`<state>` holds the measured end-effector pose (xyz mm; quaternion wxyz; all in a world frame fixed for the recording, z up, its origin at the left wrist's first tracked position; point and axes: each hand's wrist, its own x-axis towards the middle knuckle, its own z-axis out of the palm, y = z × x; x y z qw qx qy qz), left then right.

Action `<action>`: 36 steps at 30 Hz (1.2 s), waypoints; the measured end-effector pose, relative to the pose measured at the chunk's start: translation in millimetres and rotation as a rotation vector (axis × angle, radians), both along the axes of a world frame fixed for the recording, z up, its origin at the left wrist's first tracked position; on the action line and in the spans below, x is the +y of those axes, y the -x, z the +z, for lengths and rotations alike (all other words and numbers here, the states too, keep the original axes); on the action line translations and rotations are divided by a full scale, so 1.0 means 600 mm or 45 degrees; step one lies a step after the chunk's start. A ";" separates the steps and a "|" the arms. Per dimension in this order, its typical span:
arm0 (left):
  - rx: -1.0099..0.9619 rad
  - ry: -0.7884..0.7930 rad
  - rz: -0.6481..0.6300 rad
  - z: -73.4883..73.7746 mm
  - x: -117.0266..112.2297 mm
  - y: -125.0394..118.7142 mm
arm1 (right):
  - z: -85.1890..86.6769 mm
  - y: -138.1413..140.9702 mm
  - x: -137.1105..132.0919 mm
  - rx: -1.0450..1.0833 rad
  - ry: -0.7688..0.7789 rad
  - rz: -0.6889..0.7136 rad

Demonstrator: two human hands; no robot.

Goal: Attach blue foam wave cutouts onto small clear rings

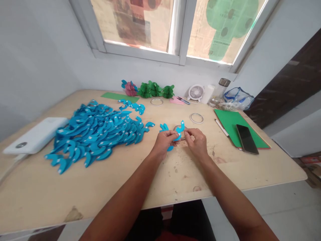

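A curved blue paper piece (180, 128) with small white squares on it is pinched between the thumb and fingers of my left hand (162, 142). My right hand (197, 140) is closed in a pinch at the right side of that piece; whatever lies between its fingertips is too small to make out. More blue paper (164, 127) shows behind and below my left hand. Partly hidden by both hands, a ring (176, 127) lies on the table. To the left spreads a large heap of similar curved blue paper pieces (100, 130), many bearing white squares.
A white power bank (37, 134) with a cable borders the heap. Rings (196, 118), green paper flowers (154, 89), scissors (184, 100), a small fan (196, 92) and a bottle (220, 90) line the back. Rightward lie a green sheet (229, 122), a phone (247, 139) and a pen (221, 127).
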<state>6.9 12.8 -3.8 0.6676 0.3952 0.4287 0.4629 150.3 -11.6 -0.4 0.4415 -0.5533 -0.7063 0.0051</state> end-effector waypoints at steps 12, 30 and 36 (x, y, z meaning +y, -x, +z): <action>0.104 -0.089 0.033 0.010 -0.015 -0.010 | -0.011 0.002 0.013 0.824 0.609 0.223; 0.099 -0.049 0.120 0.007 -0.007 -0.001 | -0.025 -0.051 0.031 0.072 0.363 -0.245; 0.061 -0.022 0.114 0.008 -0.009 -0.002 | -0.048 -0.048 0.037 -0.286 0.295 -0.266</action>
